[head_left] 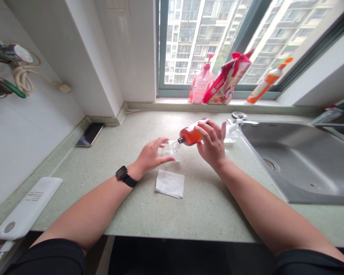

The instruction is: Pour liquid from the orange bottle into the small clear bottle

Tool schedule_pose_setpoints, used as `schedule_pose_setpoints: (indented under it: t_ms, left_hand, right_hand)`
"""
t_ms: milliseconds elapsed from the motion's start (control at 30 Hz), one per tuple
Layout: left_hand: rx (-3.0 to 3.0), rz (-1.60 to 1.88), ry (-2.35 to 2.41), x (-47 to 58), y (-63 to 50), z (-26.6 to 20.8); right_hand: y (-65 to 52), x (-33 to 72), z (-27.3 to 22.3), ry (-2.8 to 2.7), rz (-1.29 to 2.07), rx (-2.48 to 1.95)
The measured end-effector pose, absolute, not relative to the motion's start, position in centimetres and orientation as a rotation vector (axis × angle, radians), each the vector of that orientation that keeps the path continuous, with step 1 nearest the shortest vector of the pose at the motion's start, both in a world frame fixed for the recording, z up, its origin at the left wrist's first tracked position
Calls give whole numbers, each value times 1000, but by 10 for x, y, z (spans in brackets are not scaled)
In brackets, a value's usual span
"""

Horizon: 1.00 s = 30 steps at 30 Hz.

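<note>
My right hand (212,143) grips an orange-red bottle (190,136), tilted so that its dark neck points left and down. Just below that neck is the mouth of a small clear container (175,149); whether the two touch, I cannot tell. My left hand (153,154) curves around the clear container, thumb on the near side and fingers on the far side. Its see-through walls make its exact shape hard to read. A folded white tissue (169,184) lies on the counter in front of both hands.
The steel sink (304,164) and its faucet (243,121) are at right. Beside them stands a clear object (231,133), partly hidden. A phone (90,134) and a white power bank (28,208) lie left. The windowsill holds a pink pump bottle (201,84), a red bag (227,82) and an orange-white bottle (265,86).
</note>
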<state>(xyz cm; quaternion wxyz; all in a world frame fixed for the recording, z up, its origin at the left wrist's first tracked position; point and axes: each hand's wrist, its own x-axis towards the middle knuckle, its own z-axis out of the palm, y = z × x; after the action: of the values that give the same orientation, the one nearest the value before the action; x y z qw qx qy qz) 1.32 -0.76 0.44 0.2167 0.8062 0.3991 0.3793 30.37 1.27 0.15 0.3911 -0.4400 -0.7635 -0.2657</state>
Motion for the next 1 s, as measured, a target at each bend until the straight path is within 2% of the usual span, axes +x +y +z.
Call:
schedule_pose_setpoints:
  t_ms: [1000]
  left_hand:
    - [2252, 1047, 1101, 13, -7, 4]
  right_hand:
    - [13, 305, 1, -1942, -688, -1123]
